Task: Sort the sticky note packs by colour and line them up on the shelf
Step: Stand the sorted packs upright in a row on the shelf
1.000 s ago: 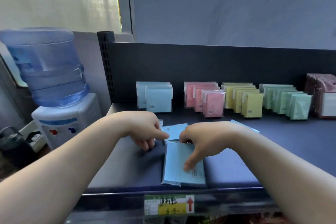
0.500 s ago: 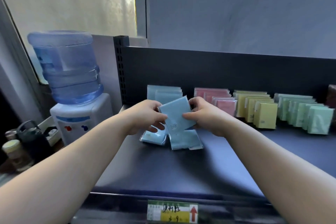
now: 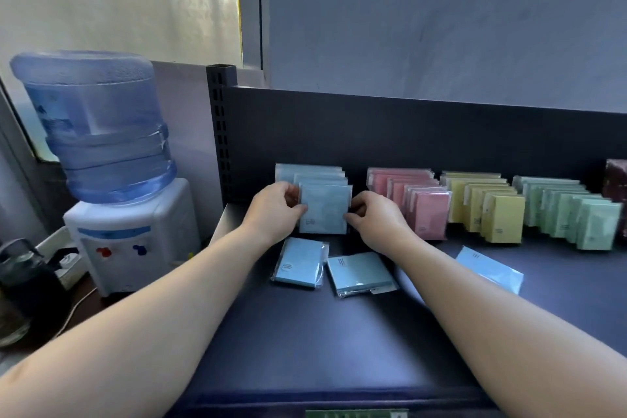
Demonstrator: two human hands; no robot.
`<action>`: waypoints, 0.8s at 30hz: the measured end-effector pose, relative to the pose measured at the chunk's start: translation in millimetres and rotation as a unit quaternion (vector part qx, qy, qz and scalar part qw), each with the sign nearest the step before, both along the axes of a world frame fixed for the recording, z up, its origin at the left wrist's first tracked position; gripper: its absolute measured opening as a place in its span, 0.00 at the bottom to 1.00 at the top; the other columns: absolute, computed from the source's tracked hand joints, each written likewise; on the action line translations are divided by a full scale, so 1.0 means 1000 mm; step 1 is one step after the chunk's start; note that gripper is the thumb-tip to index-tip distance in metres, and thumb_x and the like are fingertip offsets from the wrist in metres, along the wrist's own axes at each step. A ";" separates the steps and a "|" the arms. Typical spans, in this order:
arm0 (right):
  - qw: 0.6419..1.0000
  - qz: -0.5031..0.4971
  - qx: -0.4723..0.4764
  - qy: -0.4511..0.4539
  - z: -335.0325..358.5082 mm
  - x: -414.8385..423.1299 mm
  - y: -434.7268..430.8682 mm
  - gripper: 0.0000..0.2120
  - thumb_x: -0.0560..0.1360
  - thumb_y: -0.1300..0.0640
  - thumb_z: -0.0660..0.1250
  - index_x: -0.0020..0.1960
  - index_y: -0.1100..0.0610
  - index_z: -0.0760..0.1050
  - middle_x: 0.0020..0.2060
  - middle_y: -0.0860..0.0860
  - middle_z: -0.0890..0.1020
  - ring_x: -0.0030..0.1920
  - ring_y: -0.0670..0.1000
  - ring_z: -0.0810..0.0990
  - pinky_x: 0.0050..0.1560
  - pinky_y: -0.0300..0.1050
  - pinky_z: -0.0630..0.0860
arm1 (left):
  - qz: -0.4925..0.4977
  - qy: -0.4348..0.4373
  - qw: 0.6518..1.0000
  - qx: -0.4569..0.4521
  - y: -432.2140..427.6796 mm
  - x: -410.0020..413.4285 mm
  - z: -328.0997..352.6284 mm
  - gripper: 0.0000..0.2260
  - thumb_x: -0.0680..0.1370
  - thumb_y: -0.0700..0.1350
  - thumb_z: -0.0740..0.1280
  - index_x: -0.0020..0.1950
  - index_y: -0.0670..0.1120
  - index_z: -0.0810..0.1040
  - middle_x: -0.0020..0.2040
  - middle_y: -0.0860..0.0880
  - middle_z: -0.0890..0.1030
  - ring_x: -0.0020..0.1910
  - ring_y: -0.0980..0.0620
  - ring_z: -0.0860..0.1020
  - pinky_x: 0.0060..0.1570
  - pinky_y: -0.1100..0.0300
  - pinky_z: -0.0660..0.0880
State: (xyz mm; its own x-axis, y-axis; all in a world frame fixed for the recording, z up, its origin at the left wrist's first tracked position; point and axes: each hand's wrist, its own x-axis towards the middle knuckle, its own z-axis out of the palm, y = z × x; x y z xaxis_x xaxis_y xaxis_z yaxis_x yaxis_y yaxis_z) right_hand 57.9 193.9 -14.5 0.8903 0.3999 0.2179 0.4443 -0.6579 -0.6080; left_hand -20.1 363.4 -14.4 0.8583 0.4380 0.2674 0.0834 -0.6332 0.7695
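At the far left stands a white plastic water dispenser (image 3: 135, 234) topped by a translucent blue bottle (image 3: 95, 125) with ribbed rings. Next comes a black steel post (image 3: 220, 132) punched with slots, and then the shelf (image 3: 322, 349), a dark matte deck with a low back panel.

My left grip (image 3: 274, 210), a bare hand, pinches the left edge of a pale blue sticky note pack (image 3: 324, 210). My right grip (image 3: 373, 220) pinches its lower right edge, fingers curled. The pack is a thin, nearly square pad in glossy clear wrap, with small dark print at its lower left corner. It stands upright, broad face toward me, with no marked long axis. It sits at the front of the blue row (image 3: 310, 171), whose upright packs step back to the panel. I cannot tell whether its bottom edge touches the deck.

Three more blue packs lie flat nearer to me. The first flat pack (image 3: 300, 263) lies just in front of the held one, its longer side running away from me. The second flat pack (image 3: 361, 273) lies just beside it, turned slightly, with wrap crinkled along its near edge. The third flat pack (image 3: 488, 270) lies well apart to the right, set diagonally and partly hidden by my forearm.

Further right stand the sorted rows, all upright and facing me: the pink row (image 3: 429, 214), the yellow row (image 3: 502, 219) and the green row (image 3: 593, 227). Dark red packs (image 3: 617, 187) are cut off by the frame edge.
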 end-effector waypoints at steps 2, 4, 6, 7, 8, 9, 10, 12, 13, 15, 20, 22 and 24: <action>1.000 0.001 0.011 -0.009 -0.003 0.002 0.001 0.06 0.75 0.56 0.68 0.51 0.55 0.75 0.36 0.45 0.76 0.39 0.47 0.75 0.35 0.36 0.66 | 0.000 -0.008 1.000 0.020 0.002 0.002 -0.001 0.06 0.73 0.43 0.71 0.46 0.48 0.74 0.40 0.53 0.77 0.43 0.48 0.78 0.49 0.51 0.78; 1.000 0.006 0.022 -0.012 -0.006 0.001 0.003 0.05 0.75 0.56 0.68 0.49 0.55 0.75 0.35 0.45 0.75 0.38 0.47 0.75 0.34 0.36 0.66 | -0.002 -0.012 0.999 0.030 0.006 0.004 -0.001 0.07 0.73 0.42 0.71 0.46 0.48 0.73 0.38 0.54 0.76 0.42 0.48 0.78 0.46 0.53 0.77; 0.999 0.008 0.030 -0.011 -0.007 0.000 0.005 0.05 0.75 0.56 0.69 0.49 0.55 0.75 0.35 0.46 0.76 0.38 0.48 0.75 0.35 0.37 0.67 | -0.002 -0.009 0.999 0.042 0.009 0.004 -0.002 0.07 0.74 0.43 0.71 0.47 0.49 0.72 0.38 0.55 0.75 0.41 0.49 0.77 0.44 0.57 0.74; 0.999 0.008 0.031 -0.010 -0.006 0.000 0.005 0.06 0.74 0.56 0.69 0.49 0.55 0.74 0.35 0.45 0.76 0.38 0.48 0.75 0.34 0.36 0.67 | -0.003 -0.006 0.999 0.039 0.010 0.004 -0.003 0.08 0.74 0.44 0.71 0.48 0.49 0.72 0.38 0.55 0.75 0.41 0.50 0.77 0.43 0.58 0.72; 0.999 0.009 0.032 -0.007 -0.005 -0.001 0.005 0.06 0.74 0.55 0.69 0.49 0.54 0.74 0.35 0.45 0.76 0.39 0.48 0.75 0.33 0.35 0.66 | -0.003 -0.003 0.999 0.031 0.011 0.003 -0.004 0.10 0.74 0.45 0.71 0.49 0.49 0.71 0.38 0.55 0.75 0.41 0.50 0.77 0.43 0.59 0.72; 0.999 0.009 0.030 -0.002 -0.003 -0.002 0.004 0.08 0.74 0.55 0.69 0.50 0.54 0.73 0.36 0.45 0.76 0.39 0.48 0.75 0.33 0.35 0.66 | -0.002 0.000 1.000 0.022 0.012 0.002 -0.005 0.12 0.74 0.46 0.71 0.50 0.49 0.70 0.38 0.55 0.74 0.41 0.50 0.76 0.43 0.59 0.71; 1.000 0.008 0.027 0.004 0.000 -0.003 0.003 0.09 0.74 0.54 0.70 0.51 0.53 0.72 0.37 0.45 0.76 0.39 0.47 0.75 0.33 0.35 0.67 | -0.001 0.002 1.000 0.013 0.012 0.000 -0.006 0.14 0.73 0.47 0.72 0.52 0.49 0.68 0.39 0.54 0.74 0.41 0.50 0.76 0.43 0.58 0.72; 1.000 0.009 0.005 0.002 0.008 -0.007 -0.004 0.11 0.73 0.52 0.70 0.51 0.52 0.70 0.37 0.45 0.76 0.39 0.47 0.74 0.34 0.35 0.67 | 0.004 0.007 1.000 0.004 0.012 -0.006 -0.003 0.17 0.73 0.49 0.72 0.53 0.48 0.66 0.39 0.53 0.73 0.40 0.51 0.75 0.39 0.58 0.72; 1.000 0.015 -0.013 0.001 0.013 -0.010 -0.008 0.11 0.73 0.53 0.71 0.51 0.53 0.70 0.37 0.45 0.76 0.39 0.47 0.75 0.34 0.35 0.67 | 0.006 0.020 1.000 0.017 0.012 -0.010 0.000 0.17 0.73 0.51 0.72 0.53 0.48 0.66 0.40 0.52 0.74 0.39 0.52 0.74 0.36 0.60 0.71; 0.996 0.053 -0.065 0.022 0.025 -0.017 -0.017 0.11 0.72 0.53 0.72 0.51 0.53 0.73 0.39 0.46 0.77 0.41 0.48 0.76 0.37 0.36 0.71 | -0.001 0.079 0.994 0.074 0.010 -0.020 0.010 0.17 0.74 0.54 0.70 0.53 0.48 0.67 0.42 0.52 0.75 0.39 0.54 0.73 0.33 0.64 0.66; 0.924 0.186 -0.315 0.112 0.048 -0.038 -0.037 0.26 0.69 0.45 0.73 0.65 0.46 0.71 0.55 0.42 0.74 0.55 0.45 0.74 0.57 0.40 0.72 | -0.072 0.283 0.934 0.206 0.002 -0.036 0.021 0.20 0.74 0.63 0.64 0.41 0.45 0.75 0.34 0.49 0.80 0.29 0.51 0.77 0.36 0.61 0.72; 0.904 0.175 -0.381 0.087 0.049 -0.044 -0.039 0.32 0.68 0.40 0.72 0.68 0.45 0.68 0.59 0.43 0.70 0.56 0.46 0.73 0.58 0.43 0.72 | -0.075 0.300 0.920 0.240 0.002 -0.035 0.017 0.23 0.72 0.66 0.64 0.40 0.45 0.74 0.34 0.49 0.80 0.34 0.51 0.78 0.38 0.59 0.72; 0.901 0.146 -0.402 0.075 0.048 -0.048 -0.039 0.33 0.67 0.38 0.72 0.68 0.46 0.68 0.60 0.46 0.69 0.57 0.49 0.74 0.56 0.45 0.74 | -0.090 0.299 0.920 0.236 0.003 -0.033 0.012 0.25 0.69 0.67 0.67 0.50 0.46 0.75 0.47 0.49 0.80 0.46 0.51 0.78 0.48 0.56 0.75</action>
